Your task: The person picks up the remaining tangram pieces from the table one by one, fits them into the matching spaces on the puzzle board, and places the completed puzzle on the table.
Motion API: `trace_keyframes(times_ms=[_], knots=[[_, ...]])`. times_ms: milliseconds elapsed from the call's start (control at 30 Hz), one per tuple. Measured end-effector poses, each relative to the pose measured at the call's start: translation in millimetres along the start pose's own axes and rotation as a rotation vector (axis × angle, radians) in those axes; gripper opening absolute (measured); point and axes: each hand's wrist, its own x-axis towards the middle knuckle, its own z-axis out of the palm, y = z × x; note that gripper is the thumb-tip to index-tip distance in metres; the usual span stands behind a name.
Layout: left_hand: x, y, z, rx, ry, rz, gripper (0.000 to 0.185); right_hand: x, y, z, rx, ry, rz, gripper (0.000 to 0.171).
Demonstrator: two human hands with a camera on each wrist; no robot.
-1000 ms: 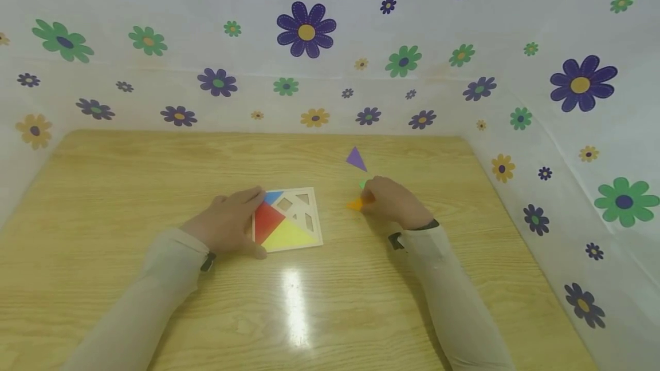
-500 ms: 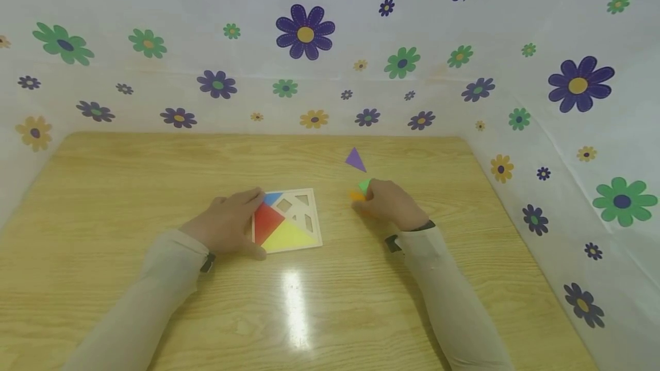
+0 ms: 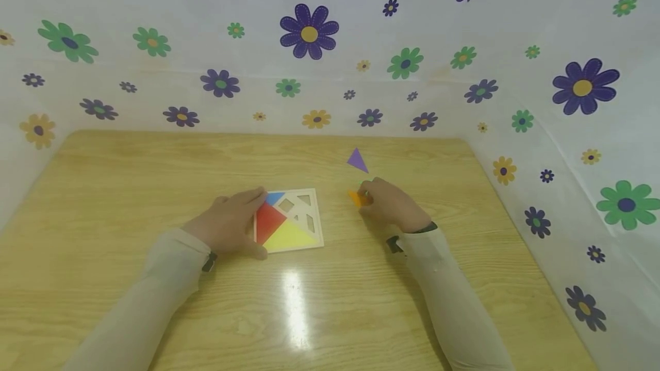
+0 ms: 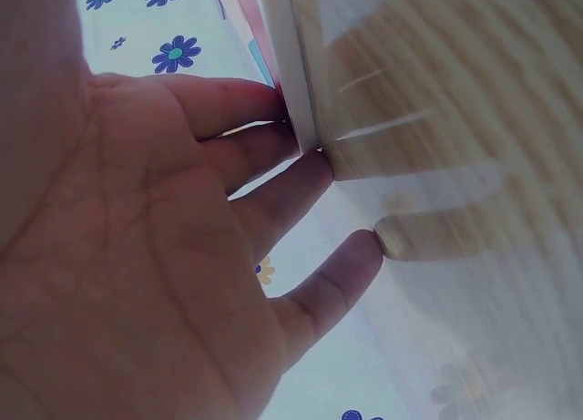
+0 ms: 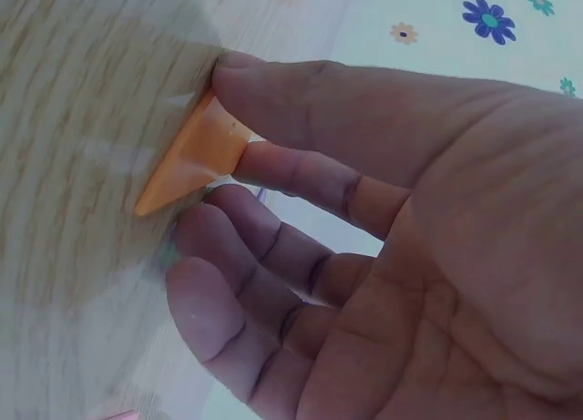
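Orange plastic, a thin triangular piece [image 5: 187,160], sits pinched between the thumb and forefinger [image 5: 301,179] of the right hand [image 3: 388,205], one edge tilted up off the wooden table [image 3: 129,188]; the other fingers curl loosely below it. A firm, light pinch near the corner looks best, so the piece lifts without sliding. Just beyond those fingertips lies a purple triangle [image 3: 357,160]. Across from them, the left hand [image 3: 227,223] rests relaxed fingers against the edge of the puzzle frame [image 3: 309,210], steadying it.
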Motion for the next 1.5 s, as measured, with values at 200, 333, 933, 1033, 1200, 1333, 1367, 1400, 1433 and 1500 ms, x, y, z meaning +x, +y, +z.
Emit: trace_keyframes(times_ms=[200,333,933,1033,1200,1333,1367,1400,1433,1500], knots=[[-1.7,1.5,-1.1,-0.001,0.003,-0.001,0.122,0.5,-2.0,0.1,0.011,0.005,0.029,0.032],[-2.4,2.3,-1.9,0.005,0.008,0.003,0.121,0.2,-3.8,-0.8,0.012,-0.007,0.058,0.025],[0.4,1.0,2.2,0.007,0.011,0.002,0.124,-2.4,-4.6,0.9,0.112,-0.034,0.108,0.027],[0.8,0.9,2.2,0.008,0.009,-0.001,0.124,-1.3,-3.3,-0.6,0.113,-0.015,0.102,0.027],[0.9,2.7,1.5,0.004,0.002,-0.007,0.125,1.0,-1.6,-1.5,0.122,0.050,0.091,0.016],[-0.6,3.8,0.3,0.003,0.003,0.001,0.124,1.1,-4.0,-3.0,0.120,0.113,0.039,0.025],[-1.1,4.0,-0.2,0.002,0.005,0.006,0.124,1.1,-5.0,-3.3,0.119,0.130,0.022,0.028],[-1.5,3.9,-0.4,0.003,0.005,0.008,0.123,1.0,-6.1,-3.7,0.118,0.142,0.008,0.030],[-1.9,4.0,-0.9,0.004,0.005,0.009,0.123,0.9,-7.3,-3.9,0.120,0.151,-0.005,0.031],[-2.5,3.7,-1.7,0.008,0.006,0.012,0.123,1.2,-10.3,-4.1,0.141,0.159,-0.016,0.027]])
